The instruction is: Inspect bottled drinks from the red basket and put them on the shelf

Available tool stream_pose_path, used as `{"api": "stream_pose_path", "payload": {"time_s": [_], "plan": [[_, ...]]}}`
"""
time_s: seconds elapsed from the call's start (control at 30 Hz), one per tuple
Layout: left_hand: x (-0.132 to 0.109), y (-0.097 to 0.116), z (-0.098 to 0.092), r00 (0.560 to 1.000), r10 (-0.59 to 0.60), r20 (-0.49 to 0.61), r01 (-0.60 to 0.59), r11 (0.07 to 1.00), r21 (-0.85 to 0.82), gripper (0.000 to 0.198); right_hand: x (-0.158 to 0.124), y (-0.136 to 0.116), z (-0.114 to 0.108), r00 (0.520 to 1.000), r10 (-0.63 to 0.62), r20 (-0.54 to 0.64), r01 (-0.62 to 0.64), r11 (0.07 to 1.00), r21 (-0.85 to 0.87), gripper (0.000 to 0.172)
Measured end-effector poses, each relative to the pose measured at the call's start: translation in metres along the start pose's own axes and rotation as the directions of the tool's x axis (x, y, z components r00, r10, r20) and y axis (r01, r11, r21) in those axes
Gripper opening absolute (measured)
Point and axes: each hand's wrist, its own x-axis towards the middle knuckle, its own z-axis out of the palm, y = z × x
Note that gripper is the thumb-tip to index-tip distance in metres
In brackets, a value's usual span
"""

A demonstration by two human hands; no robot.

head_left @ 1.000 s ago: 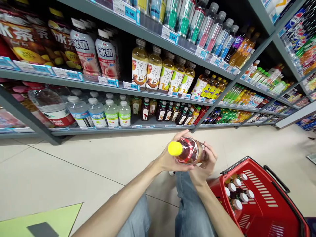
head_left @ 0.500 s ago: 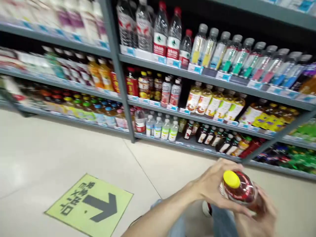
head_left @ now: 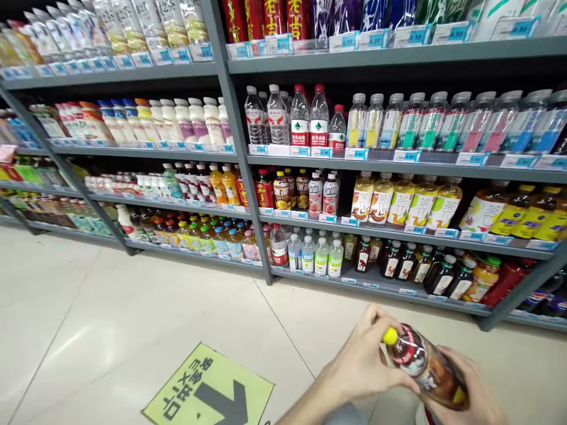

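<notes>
A bottle of dark drink (head_left: 432, 369) with a yellow cap leans to the upper left in the lower right of the head view. My left hand (head_left: 367, 354) wraps the bottle's neck end, its fingers beside the cap. Lower down, my right hand (head_left: 469, 392) closes around the body near the base; part of this hand is hidden behind the bottle. The cap sits on the neck. Red and brown print shows on the label.
Grey shelves (head_left: 398, 159) of bottled drinks run across the view, with price tags along their edges. A row of small dark bottles (head_left: 405, 262) stands on the bottom shelf. On the pale tiled floor (head_left: 110, 330) lies a yellow-green arrow sign (head_left: 208, 389).
The bottle has tilted, so its label side shows more. Both hands have stayed on it. The view has shifted, and more upper shelf now shows; the floor sign appears lower.
</notes>
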Motion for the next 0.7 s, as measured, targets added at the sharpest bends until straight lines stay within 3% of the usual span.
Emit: {"api": "stream_pose_path", "payload": {"time_s": [0.13, 0.23, 0.37, 0.47, 0.57, 0.63, 0.7], "plan": [[0.004, -0.014, -0.018, 0.982, -0.187, 0.023, 0.185, 0.981, 0.051, 0.047, 0.001, -0.004, 0.016, 0.994, 0.004, 0.108, -0.008, 0.999, 0.037, 0.058], [-0.004, -0.027, -0.030, 0.965, -0.254, 0.063, 0.240, 0.956, 0.166, 0.061, -0.001, -0.002, 0.032, 0.964, 0.080, 0.255, -0.101, 0.992, 0.073, 0.063], [-0.021, -0.039, -0.041, 0.953, -0.293, 0.071, 0.262, 0.922, 0.284, 0.070, -0.005, -0.010, 0.054, 0.875, 0.142, 0.462, -0.243, 0.955, 0.168, 0.069], [-0.023, -0.041, -0.050, 0.927, -0.362, 0.101, 0.351, 0.930, 0.110, 0.066, -0.004, -0.021, 0.067, 0.811, 0.147, 0.567, -0.321, 0.921, 0.220, 0.075], [-0.014, -0.035, -0.062, 0.874, -0.451, 0.181, 0.473, 0.875, -0.102, 0.063, -0.003, -0.030, 0.079, 0.788, 0.118, 0.604, -0.347, 0.896, 0.278, 0.080], [-0.005, -0.026, -0.073, 0.901, -0.411, 0.139, 0.408, 0.911, 0.055, 0.054, -0.004, -0.032, 0.087, 0.799, 0.084, 0.595, -0.317, 0.900, 0.300, 0.078], [0.006, -0.014, -0.087, 0.950, -0.304, 0.065, 0.263, 0.897, 0.356, 0.041, -0.007, -0.030, 0.094, 0.822, 0.099, 0.561, -0.299, 0.913, 0.277, 0.071]]}}
